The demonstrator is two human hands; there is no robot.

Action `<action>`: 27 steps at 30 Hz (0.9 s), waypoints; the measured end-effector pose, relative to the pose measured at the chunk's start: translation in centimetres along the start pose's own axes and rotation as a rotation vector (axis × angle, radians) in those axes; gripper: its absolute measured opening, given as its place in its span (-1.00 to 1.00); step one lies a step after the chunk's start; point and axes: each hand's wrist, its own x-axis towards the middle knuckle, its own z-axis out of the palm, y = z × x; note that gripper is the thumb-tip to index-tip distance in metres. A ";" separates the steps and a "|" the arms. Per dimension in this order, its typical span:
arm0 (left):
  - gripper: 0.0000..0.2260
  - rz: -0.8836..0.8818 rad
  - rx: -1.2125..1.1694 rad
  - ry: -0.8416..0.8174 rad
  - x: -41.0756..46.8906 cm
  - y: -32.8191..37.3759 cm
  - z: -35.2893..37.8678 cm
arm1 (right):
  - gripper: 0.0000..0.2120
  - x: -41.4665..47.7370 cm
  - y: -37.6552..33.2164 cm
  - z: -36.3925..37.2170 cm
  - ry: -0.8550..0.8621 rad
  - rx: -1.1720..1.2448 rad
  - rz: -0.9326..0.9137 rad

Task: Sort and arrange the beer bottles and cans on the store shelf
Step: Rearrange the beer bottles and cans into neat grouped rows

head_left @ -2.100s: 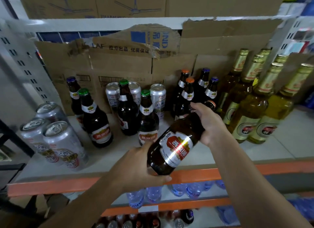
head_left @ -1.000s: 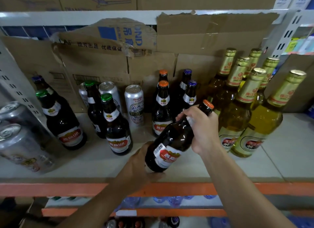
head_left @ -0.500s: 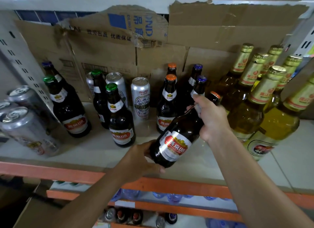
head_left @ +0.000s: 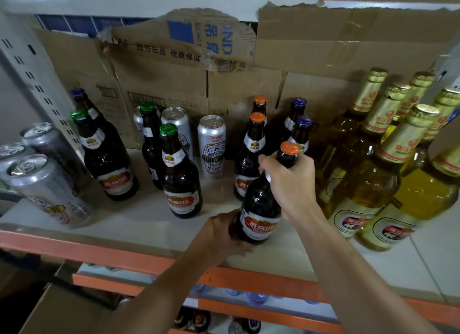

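Fingers of my right hand (head_left: 290, 184) wrap the neck of the orange-capped brown bottle (head_left: 261, 209); my left hand (head_left: 221, 230) clasps its base. It leans slightly, low over the near edge of the shelf (head_left: 139, 224), just nearer than two matching bottles (head_left: 251, 156), with golden bottles (head_left: 368, 184) to the right and a silver can (head_left: 212, 146) far left.

Orange-capped brown bottle (head_left: 261, 204) in both hands, near-upright on shelf (head_left: 149, 231)
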 end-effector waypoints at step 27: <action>-0.43 -0.223 -0.026 0.054 0.7 -0.3 -0.5 | -0.67 0.1 0.8 3.2 -0.114 -0.145 -0.177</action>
